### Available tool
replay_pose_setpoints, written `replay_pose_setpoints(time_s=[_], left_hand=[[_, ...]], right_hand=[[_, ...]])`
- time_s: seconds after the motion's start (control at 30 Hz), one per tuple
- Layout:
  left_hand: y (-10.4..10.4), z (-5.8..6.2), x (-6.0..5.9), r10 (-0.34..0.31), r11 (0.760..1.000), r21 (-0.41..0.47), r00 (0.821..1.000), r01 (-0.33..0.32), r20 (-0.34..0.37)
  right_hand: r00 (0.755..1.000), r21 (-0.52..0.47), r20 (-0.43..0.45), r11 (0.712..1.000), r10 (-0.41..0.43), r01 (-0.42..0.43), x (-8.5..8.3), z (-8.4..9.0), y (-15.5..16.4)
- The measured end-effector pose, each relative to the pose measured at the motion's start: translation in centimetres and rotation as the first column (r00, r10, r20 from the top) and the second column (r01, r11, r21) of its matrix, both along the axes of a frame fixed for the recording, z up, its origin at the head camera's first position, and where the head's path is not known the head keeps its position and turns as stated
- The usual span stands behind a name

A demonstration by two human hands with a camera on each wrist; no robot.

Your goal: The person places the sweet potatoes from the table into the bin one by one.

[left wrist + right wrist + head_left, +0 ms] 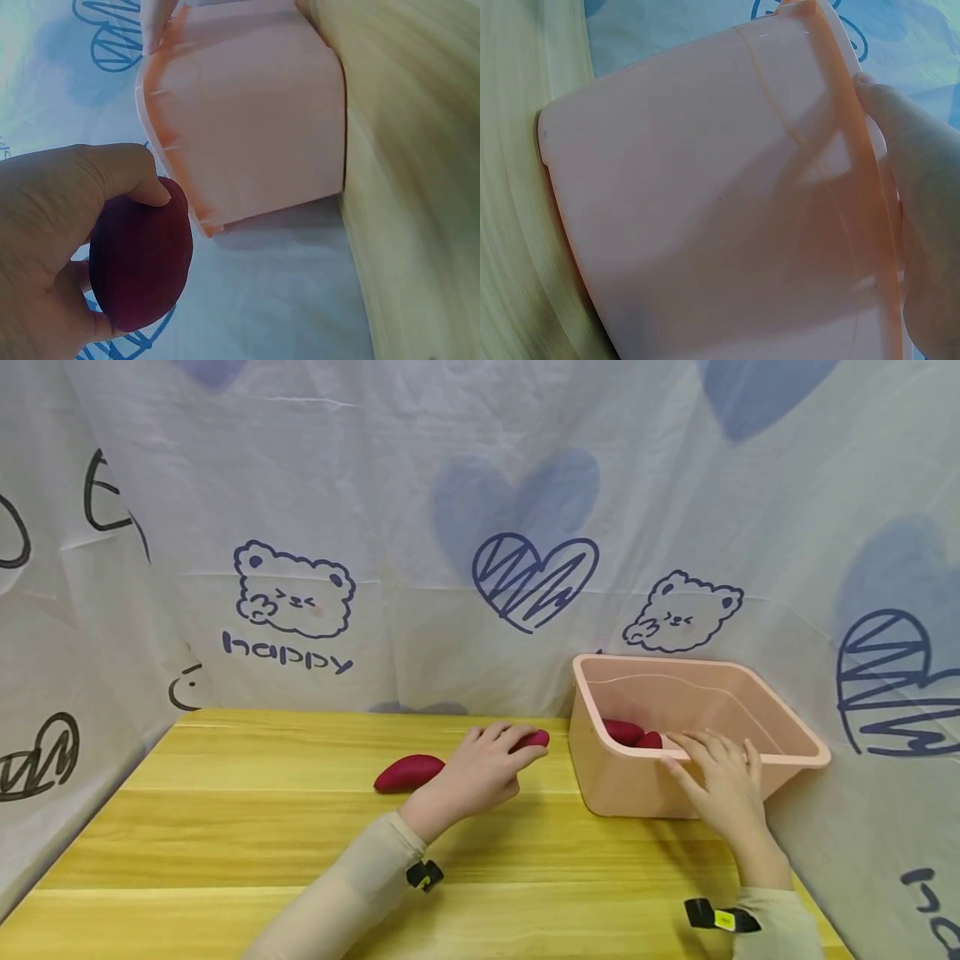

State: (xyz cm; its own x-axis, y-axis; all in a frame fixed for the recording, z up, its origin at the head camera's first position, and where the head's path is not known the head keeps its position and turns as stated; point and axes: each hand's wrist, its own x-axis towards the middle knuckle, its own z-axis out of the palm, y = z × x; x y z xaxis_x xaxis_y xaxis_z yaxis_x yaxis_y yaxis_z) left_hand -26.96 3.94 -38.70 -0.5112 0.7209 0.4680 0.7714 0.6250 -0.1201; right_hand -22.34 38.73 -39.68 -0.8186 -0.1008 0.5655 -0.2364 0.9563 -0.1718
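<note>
My left hand (480, 768) grips a dark red sweet potato (142, 259), thumb on one side and fingers on the other, and holds it left of a pink plastic bin (637, 789). Only the potato's rounded end shows past the fingers in the head view. Another sweet potato (408, 773) lies on the table behind the left wrist. My right hand (723, 789) holds the bin's front rim, fingers over it and thumb (881, 101) against the edge. Inside the bin, two dark red pieces (624, 732) show above the rim; its floor is hidden.
The wooden table (247, 827) runs back to a white cloth (405, 610) printed with hearts and bears. The bin stands at the table's back right, close to the cloth. Dark bands with small devices (425, 875) sit on both wrists.
</note>
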Motion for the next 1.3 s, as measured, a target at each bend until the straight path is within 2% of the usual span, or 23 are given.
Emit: replay_pose_setpoints(time_s=[0.3, 0.53, 0.93, 1.3], left_hand=[[1.5, 1.1, -0.6, -0.016, 0.999, 0.040, 0.999, 0.017, -0.046], [2.7, 2.3, -1.0, -0.017, 0.998, 0.064, 1.000, 0.017, -0.009], [4.9, 4.3, -1.6, -0.005, 0.998, 0.068, 1.000, 0.006, -0.022], [6.6, 5.1, -2.3, 0.000, 0.998, 0.055, 1.000, 0.000, 0.003]], right_hand=[[1.000, 0.005, 0.001, 1.000, 0.000, 0.000, -0.1, 0.0, 0.1], [1.000, -0.001, -0.009, 1.000, 0.005, -0.005, -0.2, -0.1, 0.1], [1.000, -0.009, -0.007, 1.000, 0.003, -0.003, -0.1, 0.0, 0.2], [1.000, -0.005, -0.012, 1.000, 0.003, -0.003, -0.2, -0.2, 0.1]])
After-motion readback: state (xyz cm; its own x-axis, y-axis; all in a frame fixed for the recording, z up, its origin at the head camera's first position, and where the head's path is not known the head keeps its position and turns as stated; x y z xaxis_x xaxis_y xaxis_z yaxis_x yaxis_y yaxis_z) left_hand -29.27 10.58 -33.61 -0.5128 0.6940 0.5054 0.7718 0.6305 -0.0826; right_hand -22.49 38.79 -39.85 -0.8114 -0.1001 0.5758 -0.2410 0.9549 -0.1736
